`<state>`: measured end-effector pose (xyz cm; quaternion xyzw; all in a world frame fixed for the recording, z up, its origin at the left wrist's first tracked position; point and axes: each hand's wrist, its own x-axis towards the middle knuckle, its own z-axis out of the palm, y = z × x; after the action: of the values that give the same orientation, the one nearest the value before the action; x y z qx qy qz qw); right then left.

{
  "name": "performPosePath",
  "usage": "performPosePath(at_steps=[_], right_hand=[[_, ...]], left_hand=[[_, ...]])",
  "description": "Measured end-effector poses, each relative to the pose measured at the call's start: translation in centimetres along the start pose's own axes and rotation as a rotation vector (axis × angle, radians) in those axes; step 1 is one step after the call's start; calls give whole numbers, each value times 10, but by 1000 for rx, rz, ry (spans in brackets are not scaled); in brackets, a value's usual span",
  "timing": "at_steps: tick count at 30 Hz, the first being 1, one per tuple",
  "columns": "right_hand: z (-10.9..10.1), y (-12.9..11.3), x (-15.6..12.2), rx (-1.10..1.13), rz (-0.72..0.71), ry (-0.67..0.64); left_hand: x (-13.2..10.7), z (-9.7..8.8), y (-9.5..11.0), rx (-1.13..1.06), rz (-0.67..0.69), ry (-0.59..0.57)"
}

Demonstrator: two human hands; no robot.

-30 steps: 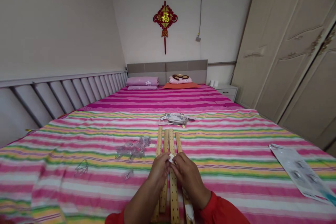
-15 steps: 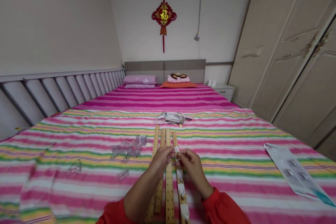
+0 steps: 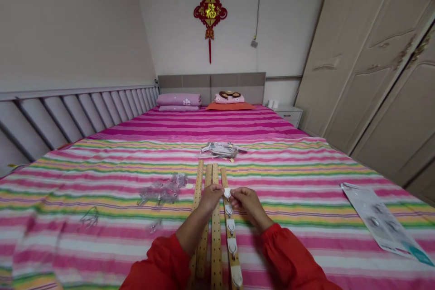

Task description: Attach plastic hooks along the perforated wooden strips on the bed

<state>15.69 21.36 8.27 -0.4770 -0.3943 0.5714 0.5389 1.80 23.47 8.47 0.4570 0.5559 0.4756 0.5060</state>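
Note:
Several long perforated wooden strips [image 3: 215,235] lie side by side on the striped bedspread [image 3: 306,199]. The rightmost strip [image 3: 224,177] carries a row of small white hooks [image 3: 232,245]. My left hand [image 3: 211,194] and my right hand [image 3: 247,198] meet over that strip. Both pinch one small white hook [image 3: 226,193] against the wood. Red sleeves cover both my forearms.
A heap of clear plastic hooks [image 3: 163,190] lies left of the strips, with loose ones [image 3: 89,218] further left. A packet of parts [image 3: 220,149] sits beyond the strips. A printed sheet [image 3: 380,222] lies at the right. Pillows, nightstand and wardrobe [image 3: 374,77] stand behind.
Both hands have moved further along the strip, away from me. More white hooks now show on the strip below my hands.

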Motion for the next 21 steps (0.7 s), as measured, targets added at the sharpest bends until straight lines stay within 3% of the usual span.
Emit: performPosePath(at_steps=[13, 21], right_hand=[[-2, 24, 20, -30, 26, 33], [1, 30, 26, -92, 50, 62]], left_hand=[[17, 4, -14, 274, 26, 48], [20, 2, -26, 378, 50, 13]])
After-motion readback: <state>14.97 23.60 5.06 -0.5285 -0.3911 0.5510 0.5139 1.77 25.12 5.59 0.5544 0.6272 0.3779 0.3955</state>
